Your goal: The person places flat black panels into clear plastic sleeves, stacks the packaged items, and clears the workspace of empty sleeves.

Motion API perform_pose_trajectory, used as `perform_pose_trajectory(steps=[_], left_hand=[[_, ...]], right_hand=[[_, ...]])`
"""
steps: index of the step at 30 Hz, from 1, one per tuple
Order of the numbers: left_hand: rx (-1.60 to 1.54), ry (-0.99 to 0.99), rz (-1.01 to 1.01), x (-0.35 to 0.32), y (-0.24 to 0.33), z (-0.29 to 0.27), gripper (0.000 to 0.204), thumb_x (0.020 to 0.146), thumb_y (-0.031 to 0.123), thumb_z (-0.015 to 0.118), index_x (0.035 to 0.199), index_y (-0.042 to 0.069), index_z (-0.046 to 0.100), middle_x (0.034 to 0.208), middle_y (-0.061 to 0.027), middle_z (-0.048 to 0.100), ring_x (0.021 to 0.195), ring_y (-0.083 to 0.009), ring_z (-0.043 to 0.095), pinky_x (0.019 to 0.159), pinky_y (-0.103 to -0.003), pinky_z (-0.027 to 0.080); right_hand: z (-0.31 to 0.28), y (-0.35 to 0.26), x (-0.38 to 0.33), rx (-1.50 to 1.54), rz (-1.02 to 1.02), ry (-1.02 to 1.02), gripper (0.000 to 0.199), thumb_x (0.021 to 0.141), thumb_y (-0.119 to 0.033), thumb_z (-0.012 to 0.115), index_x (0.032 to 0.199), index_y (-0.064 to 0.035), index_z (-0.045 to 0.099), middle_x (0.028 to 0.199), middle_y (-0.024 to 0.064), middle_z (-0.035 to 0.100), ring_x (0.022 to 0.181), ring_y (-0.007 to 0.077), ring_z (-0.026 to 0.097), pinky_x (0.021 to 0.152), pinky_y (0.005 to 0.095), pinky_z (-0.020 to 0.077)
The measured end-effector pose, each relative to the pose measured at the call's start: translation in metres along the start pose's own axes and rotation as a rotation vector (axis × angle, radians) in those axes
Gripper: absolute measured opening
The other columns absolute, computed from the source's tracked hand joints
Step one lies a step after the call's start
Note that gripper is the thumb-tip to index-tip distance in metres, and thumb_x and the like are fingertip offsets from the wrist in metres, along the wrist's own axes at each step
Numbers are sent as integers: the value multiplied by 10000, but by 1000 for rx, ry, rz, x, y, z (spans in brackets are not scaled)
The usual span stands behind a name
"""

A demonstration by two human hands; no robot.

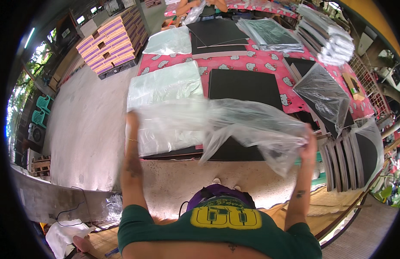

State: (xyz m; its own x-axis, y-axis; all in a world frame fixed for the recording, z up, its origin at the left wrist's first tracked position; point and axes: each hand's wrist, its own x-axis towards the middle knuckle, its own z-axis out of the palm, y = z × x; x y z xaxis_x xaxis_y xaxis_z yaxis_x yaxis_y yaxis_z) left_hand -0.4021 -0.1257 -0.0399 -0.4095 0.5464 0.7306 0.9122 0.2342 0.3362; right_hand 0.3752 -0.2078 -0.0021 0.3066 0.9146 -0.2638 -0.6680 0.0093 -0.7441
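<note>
I hold a clear plastic bag point(234, 125) stretched out in front of me above the table edge. My left hand point(131, 118) grips its left end, mostly hidden behind the plastic. My right hand point(309, 144) grips the crumpled right end. Under the bag lies a black flat board point(245, 86) on the pink patterned tablecloth point(251, 62). A stack of clear bags point(163, 84) lies to the left of the board.
Bagged black boards point(323, 93) lie at the right, and more stand on edge point(353, 157) beside the table. Another person point(200, 6) works at the far end by more black boards point(217, 32). A pallet of purple and tan boxes point(113, 41) stands at the left.
</note>
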Motion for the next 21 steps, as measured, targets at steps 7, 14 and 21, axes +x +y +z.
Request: perform_pose_trajectory(steps=[7,14,21], left_hand=[[265,619,174,90,142,-54,143,926,101,451,949,-5,544,825,-169,566,725,-333,521,707,-399,457],[-1036,-947,119,-146,396,-94,350,876,336,637,925,-11,641,756,-95,644,731,-161,607,650,-332,478],[-807,-507,-248,-118,351,-112,280,950,274,562,854,29,656,646,-63,606,580,-122,580,559,-253,455]], right_hand=[[62,-74,-72,-575,-444,-49,491,968,-404,413,1304,-60,511,1207,110,593,1020,223,590,814,358,520],[110,95,-76,-244,41,-421,211,920,-132,586,1110,-43,605,1058,80,642,962,176,634,878,321,515],[120,34,-104,293,116,-581,346,962,-234,509,1257,-55,490,1287,183,541,1173,319,548,983,427,476]])
